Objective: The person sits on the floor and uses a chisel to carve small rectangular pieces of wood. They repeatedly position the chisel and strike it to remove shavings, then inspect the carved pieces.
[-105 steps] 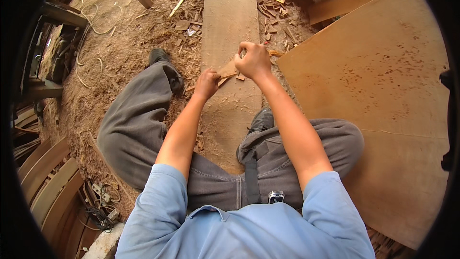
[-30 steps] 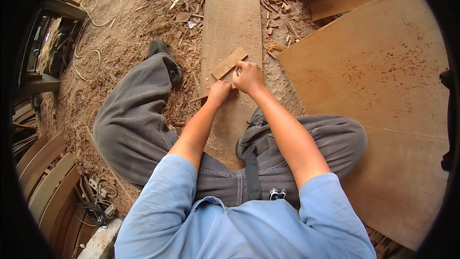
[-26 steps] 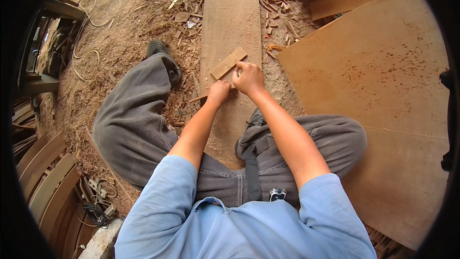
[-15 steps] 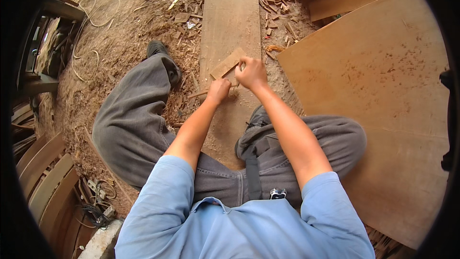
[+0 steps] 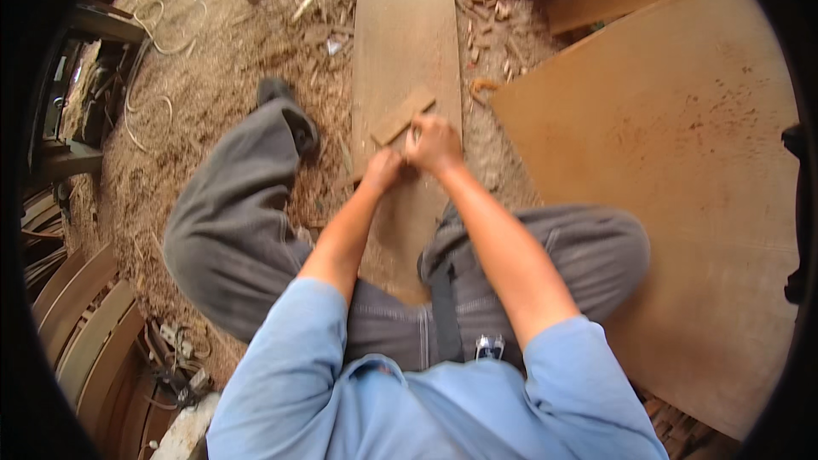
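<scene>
A long wooden board [image 5: 407, 25] runs away from me between my legs. On it a small flat rectangular piece of wood [image 5: 402, 120] lies at a slant, just beyond my hands. My left hand [image 5: 385, 169] is closed around a thin wooden stick [image 5: 353, 180], whose left end sticks out past the board's edge. Close beside it, on the right, my right hand [image 5: 434, 146] makes a fist. What the fist grips is hidden by the fingers and blurred.
A large wooden panel [image 5: 648, 136] lies to the right, sprinkled with shavings. Wood scraps [image 5: 486, 13] and sawdust cover the ground on both sides of the board. Curved slats [image 5: 94, 324] stand at lower left near cables [image 5: 175, 375]. A pale cord [image 5: 141, 111] lies farther off.
My right hand has moved toward me and slightly left, closer to my left hand. The left hand has shifted a little toward me, and less of the stick shows. The view has shifted slightly.
</scene>
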Demonstrator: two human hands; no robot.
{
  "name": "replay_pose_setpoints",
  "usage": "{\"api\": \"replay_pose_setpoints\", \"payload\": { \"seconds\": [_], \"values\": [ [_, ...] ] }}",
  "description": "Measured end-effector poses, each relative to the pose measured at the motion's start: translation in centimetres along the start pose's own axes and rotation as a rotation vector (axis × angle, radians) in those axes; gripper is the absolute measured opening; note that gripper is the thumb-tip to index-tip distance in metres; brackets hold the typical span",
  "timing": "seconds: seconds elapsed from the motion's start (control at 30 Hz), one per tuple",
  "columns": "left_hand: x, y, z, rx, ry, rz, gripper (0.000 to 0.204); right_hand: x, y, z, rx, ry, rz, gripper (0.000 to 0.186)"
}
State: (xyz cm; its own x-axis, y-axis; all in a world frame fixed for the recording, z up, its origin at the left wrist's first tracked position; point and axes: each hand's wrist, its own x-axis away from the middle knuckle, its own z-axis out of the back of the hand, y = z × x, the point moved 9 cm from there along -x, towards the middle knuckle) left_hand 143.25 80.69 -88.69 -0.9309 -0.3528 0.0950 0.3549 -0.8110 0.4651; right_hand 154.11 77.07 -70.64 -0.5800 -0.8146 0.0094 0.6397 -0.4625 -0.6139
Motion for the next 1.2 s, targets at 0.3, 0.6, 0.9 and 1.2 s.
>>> {"api": "replay_pose_setpoints", "payload": {
  "seconds": [0.3,0.6,0.9,1.2],
  "values": [
    [-4.6,1.3,7.3,0.024,0.029,-0.009,0.015,-4.7,-1.7,4.5,-0.013,-0.065,-0.054,0.018],
    [-1.5,1.8,4.2,0.039,0.026,0.093,0.010,2.0,-0.7,0.1,0.007,0.020,0.028,0.011],
    [-1.8,-0.6,1.7,-0.100,-0.201,0.013,0.011,0.0,2.6,-1.2,0.036,-0.102,-0.045,0.024],
    [-0.7,-1.7,3.3,0.109,-0.148,0.277,0.015,-0.3,9.2,-2.2,-0.378,-0.540,-0.620,0.059]
  ]
}}
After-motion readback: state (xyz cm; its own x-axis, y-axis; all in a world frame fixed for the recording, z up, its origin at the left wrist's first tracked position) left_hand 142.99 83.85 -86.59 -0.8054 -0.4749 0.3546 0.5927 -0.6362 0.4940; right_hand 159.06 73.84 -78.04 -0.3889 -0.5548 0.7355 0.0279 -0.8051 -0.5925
